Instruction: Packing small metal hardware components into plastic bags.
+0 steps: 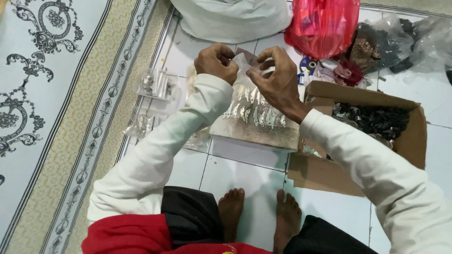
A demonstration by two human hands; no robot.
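Both hands pinch a small clear plastic bag (245, 61) between them: left hand (216, 62) grips its left edge, right hand (275, 75) its right. Just below lies a board (256, 127) with small metal pieces (254, 113); a cardboard box (414, 136) sits right.

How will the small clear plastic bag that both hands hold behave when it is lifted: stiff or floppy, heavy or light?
The small clear bag is thin film, pinched between the left hand and the right hand, so it is probably floppy and will sag. It looks nearly empty, so likely very light. The glossy film may be a little slippery.
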